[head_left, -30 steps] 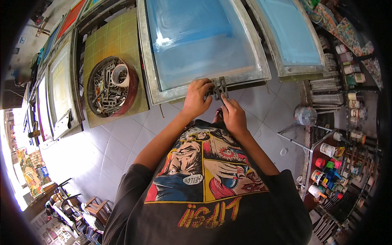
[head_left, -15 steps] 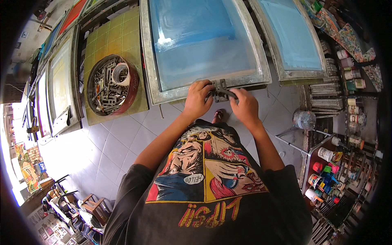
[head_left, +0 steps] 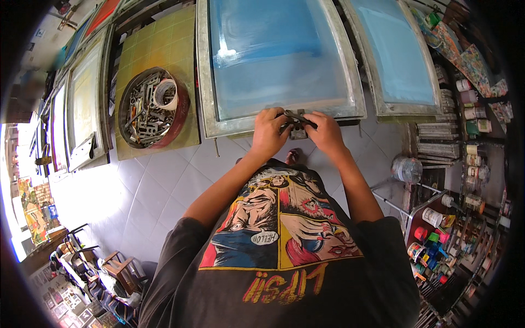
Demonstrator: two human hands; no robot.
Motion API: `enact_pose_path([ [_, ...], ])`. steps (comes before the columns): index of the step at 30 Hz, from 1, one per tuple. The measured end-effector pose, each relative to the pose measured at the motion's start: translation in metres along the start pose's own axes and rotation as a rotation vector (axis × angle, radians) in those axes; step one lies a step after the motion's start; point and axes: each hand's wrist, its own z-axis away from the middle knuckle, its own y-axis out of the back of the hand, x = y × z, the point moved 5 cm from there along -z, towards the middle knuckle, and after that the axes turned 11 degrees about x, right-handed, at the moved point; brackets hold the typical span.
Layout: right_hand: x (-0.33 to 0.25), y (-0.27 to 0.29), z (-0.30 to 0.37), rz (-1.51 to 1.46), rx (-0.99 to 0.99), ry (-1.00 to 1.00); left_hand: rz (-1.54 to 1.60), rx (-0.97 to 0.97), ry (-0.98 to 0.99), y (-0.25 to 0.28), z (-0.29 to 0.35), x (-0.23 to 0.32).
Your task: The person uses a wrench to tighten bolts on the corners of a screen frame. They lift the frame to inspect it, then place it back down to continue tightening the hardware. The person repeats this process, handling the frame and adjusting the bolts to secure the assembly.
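Note:
Both my hands meet at the near edge of a blue-coated screen-printing frame [head_left: 281,121], over a small metal bracket [head_left: 298,132] fixed there. A short dark metal bar [head_left: 299,117] spans the gap between my fingertips. My right hand [head_left: 326,133] is closed on the bar's right end. At its left end, my left hand [head_left: 268,133] is closed with thumb and fingers pinched together on dark metal. My fingers cover part of the bracket, and the exact kind of bar cannot be made out.
On a yellow-green board [head_left: 180,52] to the left stands a round tin [head_left: 178,128] of loose metal hardware with a tape roll [head_left: 165,94] on top. A second blue screen frame [head_left: 407,109] lies to the right. Paint pots [head_left: 432,217] crowd a rack at right.
The dark bar has swung from my right hand's side to lie across the top of the bracket. My right hand has shifted slightly left, nearer my left hand.

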Motion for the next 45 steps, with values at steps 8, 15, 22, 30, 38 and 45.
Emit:
enact_pose_path([
  [8,-0.014,0.004,0.002,-0.035,0.079,0.003,-0.026,0.034,-0.006,0.002,0.004,0.000],
  [15,-0.009,0.003,0.003,-0.147,0.024,0.019,-0.043,0.034,0.011,0.003,0.004,0.002],
  [22,-0.016,0.006,0.004,-0.098,0.076,0.006,-0.007,0.076,0.013,0.006,0.002,0.004],
  [30,-0.020,0.006,0.005,-0.114,0.057,0.042,-0.018,0.044,-0.014,0.005,0.004,0.004],
  [38,-0.019,0.006,0.000,-0.248,0.020,0.053,-0.028,0.022,0.041,0.005,0.005,0.000],
  [45,-0.020,0.000,0.002,-0.244,0.029,0.002,-0.005,0.042,-0.029,0.010,0.007,-0.003],
])
